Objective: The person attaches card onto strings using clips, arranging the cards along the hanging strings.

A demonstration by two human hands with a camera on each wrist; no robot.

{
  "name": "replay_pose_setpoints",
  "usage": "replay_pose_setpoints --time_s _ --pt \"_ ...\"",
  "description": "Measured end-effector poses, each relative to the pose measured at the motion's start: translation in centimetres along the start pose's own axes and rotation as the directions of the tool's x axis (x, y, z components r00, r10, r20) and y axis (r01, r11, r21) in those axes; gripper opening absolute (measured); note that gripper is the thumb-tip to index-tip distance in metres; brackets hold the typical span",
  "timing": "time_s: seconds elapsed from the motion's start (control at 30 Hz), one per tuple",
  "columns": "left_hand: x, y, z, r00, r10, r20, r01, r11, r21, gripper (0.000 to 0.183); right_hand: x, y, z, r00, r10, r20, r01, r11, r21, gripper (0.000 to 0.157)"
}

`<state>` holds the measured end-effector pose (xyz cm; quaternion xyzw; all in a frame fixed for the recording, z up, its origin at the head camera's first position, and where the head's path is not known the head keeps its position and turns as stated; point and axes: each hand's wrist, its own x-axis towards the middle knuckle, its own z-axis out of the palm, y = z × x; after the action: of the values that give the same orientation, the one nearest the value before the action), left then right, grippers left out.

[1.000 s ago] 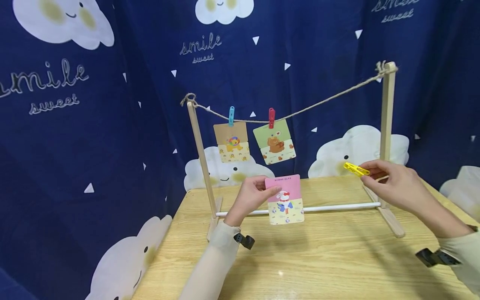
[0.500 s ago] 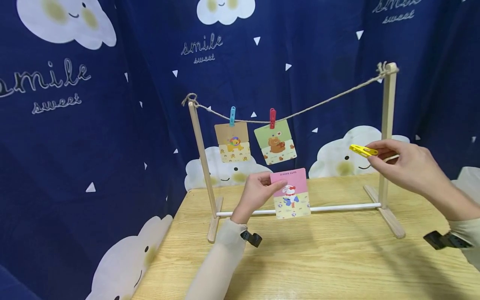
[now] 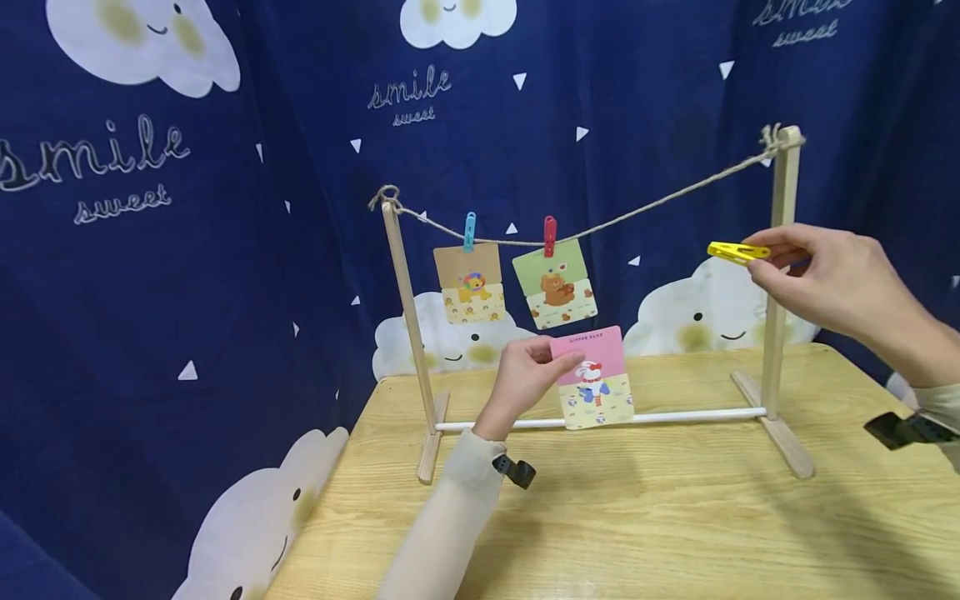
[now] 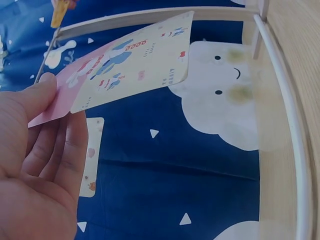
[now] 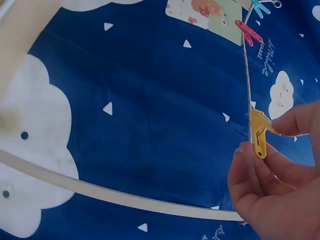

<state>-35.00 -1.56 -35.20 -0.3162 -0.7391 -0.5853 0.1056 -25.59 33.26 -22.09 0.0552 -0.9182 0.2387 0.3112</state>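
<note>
My left hand (image 3: 525,375) pinches a pink and cream rabbit card (image 3: 596,387) between thumb and fingers, below the twine (image 3: 667,200). The left wrist view shows the same card (image 4: 135,65) tilted, the thumb on its pink half. With thumb and fingertips my right hand (image 3: 840,275) pinches a yellow clothespin (image 3: 727,251) near the right post. In the right wrist view the clothespin (image 5: 259,132) appears in front of the twine; whether they touch I cannot tell. On the twine hang a lion card (image 3: 472,287) under a blue clothespin (image 3: 469,232) and a bear card (image 3: 557,287) under a red clothespin (image 3: 550,237).
Two wooden posts, left (image 3: 410,317) and right (image 3: 782,217), hold the twine. A white rod (image 3: 690,416) joins their feet above the wooden table (image 3: 637,525). Behind hangs a dark blue curtain (image 3: 300,92) with clouds.
My right hand has risen with the yellow clothespin, which now lies closer to level. The left hand has lifted the rabbit card slightly and shifted it right. Both hanging cards stay in place.
</note>
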Motion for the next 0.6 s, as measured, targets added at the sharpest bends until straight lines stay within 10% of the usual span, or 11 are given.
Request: replay_pose_setpoints --time_s 0.6 --pt "2.4 1.2 0.6 0.997 0.007 -0.078 -0.009 1.000 -0.022 0.021 4.2 -2.1 -2.7 0.998 -0.051 -0.022 0.051 0.999 -0.009 0.049"
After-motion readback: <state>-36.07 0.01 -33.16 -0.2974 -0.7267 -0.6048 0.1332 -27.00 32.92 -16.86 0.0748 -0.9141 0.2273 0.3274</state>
